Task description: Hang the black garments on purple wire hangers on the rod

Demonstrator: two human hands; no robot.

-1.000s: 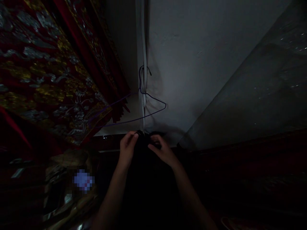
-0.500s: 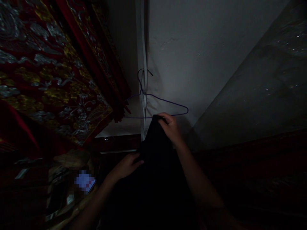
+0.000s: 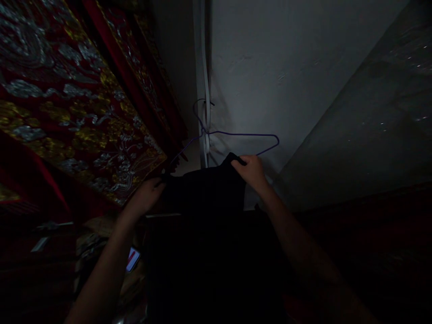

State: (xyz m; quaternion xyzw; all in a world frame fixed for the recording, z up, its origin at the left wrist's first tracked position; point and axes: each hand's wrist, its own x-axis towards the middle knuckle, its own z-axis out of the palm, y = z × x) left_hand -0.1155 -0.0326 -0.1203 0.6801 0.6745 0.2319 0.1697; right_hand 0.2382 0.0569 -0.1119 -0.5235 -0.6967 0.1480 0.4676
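Observation:
A black garment (image 3: pixel 209 193), its kind lost in the dark, is stretched between my two hands. My left hand (image 3: pixel 148 193) is closed on its upper left edge, close to the red cloth. My right hand (image 3: pixel 251 171) pinches the upper right corner, just below the right end of a thin purple wire hanger (image 3: pixel 243 134). The hanger's hook is looped at a pale cord or cable against the wall, and the hanger is tilted with its right end higher. Cloth and hands cover its lower bar.
Red cloth (image 3: pixel 97 117) with gold and silver embroidery hangs at the left. A pale vertical cable (image 3: pixel 205 67) runs down the grey wall (image 3: pixel 270 67). Below my left forearm, a lit phone (image 3: pixel 133 258) lies among dim items. A translucent sheet-like surface (image 3: pixel 364 126) slants at the right.
My left hand has moved up and left and now grips the garment's edge. The garment's top has spread wide. My right hand shifted slightly right, and the hanger's right end tilted up.

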